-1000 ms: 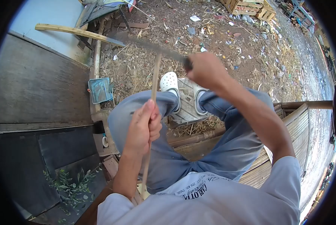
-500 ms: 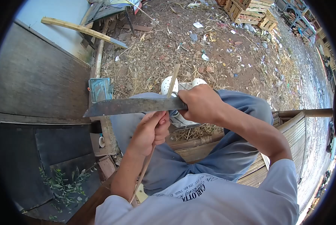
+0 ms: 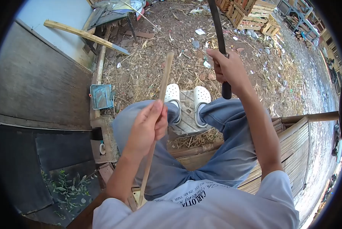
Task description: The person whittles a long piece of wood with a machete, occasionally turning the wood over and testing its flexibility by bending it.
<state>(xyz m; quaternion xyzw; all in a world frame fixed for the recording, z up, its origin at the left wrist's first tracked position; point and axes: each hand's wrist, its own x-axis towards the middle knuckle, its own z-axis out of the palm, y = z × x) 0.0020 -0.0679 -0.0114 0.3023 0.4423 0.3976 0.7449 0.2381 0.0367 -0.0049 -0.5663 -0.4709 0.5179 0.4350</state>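
Note:
A long, thin wooden strip (image 3: 166,78) slants up from beside my shirt, over my left thigh. Partway along it, my left hand (image 3: 151,124) is wrapped round the strip, thumb on top. My right hand (image 3: 230,70) grips the dark handle of a long-bladed knife (image 3: 218,26). The blade points up and away, its tip out of view at the top edge. Blade and strip are apart, with the knife to the right of the strip.
My feet in white clogs rest on a grey slab (image 3: 189,114). A blue basket (image 3: 101,96) lies on the left, near a leaning wooden beam (image 3: 85,35). Wooden crates (image 3: 249,15) stand at the top right. Bamboo slats (image 3: 293,152) lie beside my right leg.
The knife was blurred ahead of the strip, then crossed it level above my left hand. Now my right hand has lifted away to the upper right, blade upward. My left hand keeps hold of the strip.

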